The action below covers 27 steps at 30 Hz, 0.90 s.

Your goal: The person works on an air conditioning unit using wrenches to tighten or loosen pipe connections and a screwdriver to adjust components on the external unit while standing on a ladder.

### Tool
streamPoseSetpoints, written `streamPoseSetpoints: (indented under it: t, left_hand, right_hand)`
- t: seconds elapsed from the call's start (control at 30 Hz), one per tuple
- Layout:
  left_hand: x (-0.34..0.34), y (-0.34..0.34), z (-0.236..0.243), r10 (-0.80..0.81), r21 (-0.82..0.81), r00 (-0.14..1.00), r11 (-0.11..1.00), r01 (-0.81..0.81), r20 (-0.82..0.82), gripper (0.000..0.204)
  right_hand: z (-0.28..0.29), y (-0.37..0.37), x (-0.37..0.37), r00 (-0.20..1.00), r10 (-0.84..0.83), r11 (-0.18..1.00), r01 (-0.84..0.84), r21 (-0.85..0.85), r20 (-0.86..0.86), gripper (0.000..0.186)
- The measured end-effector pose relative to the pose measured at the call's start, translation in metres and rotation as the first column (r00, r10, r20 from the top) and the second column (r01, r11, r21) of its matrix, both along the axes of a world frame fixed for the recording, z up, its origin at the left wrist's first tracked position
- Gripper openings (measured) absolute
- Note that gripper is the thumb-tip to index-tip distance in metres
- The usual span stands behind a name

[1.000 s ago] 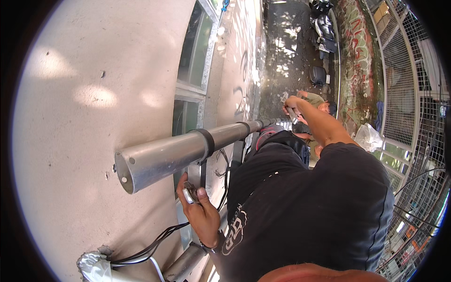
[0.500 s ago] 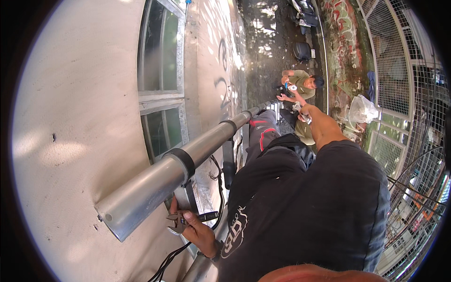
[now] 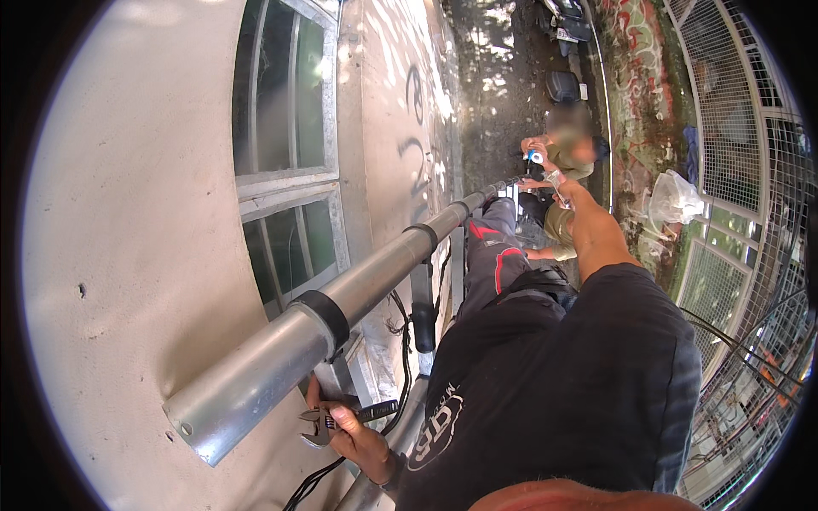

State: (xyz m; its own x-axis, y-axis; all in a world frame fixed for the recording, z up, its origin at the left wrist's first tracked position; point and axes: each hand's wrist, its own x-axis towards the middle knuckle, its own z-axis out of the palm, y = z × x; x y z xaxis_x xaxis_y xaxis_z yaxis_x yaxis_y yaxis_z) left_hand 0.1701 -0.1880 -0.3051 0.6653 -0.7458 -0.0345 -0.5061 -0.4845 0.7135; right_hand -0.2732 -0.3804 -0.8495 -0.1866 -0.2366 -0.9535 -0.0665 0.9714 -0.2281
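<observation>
My left hand (image 3: 362,443), at the lower left, is closed round a metal adjustable wrench (image 3: 317,426) with a dark handle, beside a metal bracket (image 3: 339,379) under a long aluminium tube (image 3: 240,392) with black bands. My right arm stretches down, and my right hand (image 3: 564,194) is closed on a silvery object (image 3: 554,177) too small to name. Just above it a co-worker's hand (image 3: 530,145) holds a blue-and-white roll-like item (image 3: 535,156). Another bare hand (image 3: 537,254) shows lower, beside my trouser leg.
A wall with barred windows (image 3: 281,94) runs along the left; black cables (image 3: 396,341) hang beside the tube. Below lies an alley (image 3: 486,102) with a parked scooter (image 3: 567,25). A graffitied wall, a white plastic bag (image 3: 673,196) and mesh fencing (image 3: 724,136) line the right.
The view has shifted, showing more of the co-worker below and the blue-and-white item. My right hand reaches further down the alley view. The wrench in my left hand shows more fully.
</observation>
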Motion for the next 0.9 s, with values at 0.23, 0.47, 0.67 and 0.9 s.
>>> streamPoseSetpoints:
  t: [0.23, 0.47, 0.67, 0.9]
  left_hand:
    - [0.008, 0.01, -0.001, 0.018, 0.052, 1.0, 0.998, -0.017, -0.005, 0.074]
    - [0.006, 0.015, -0.001, 0.058, 0.064, 0.998, 0.996, -0.057, -0.017, 0.073]
    - [0.019, 0.006, -0.006, -0.034, 0.055, 0.995, 0.998, 0.029, 0.092, 0.069]
    - [-0.009, 0.004, -0.001, 0.155, 0.07, 0.986, 0.986, -0.15, -0.065, 0.075]
  right_hand:
    - [-0.031, -0.01, -0.003, 0.998, -0.06, 0.998, 0.06, -0.024, 0.019, 0.022]
    - [-0.067, -0.018, -0.012, 0.996, 0.056, 0.996, -0.061, -0.071, -0.07, 0.031]
    - [-0.17, 0.014, -0.076, 0.802, 0.519, 0.8, -0.577, -0.162, -0.296, 0.03]
    - [-0.093, 0.011, -0.024, 0.838, 0.451, 0.885, -0.465, 0.032, -0.306, 0.018]
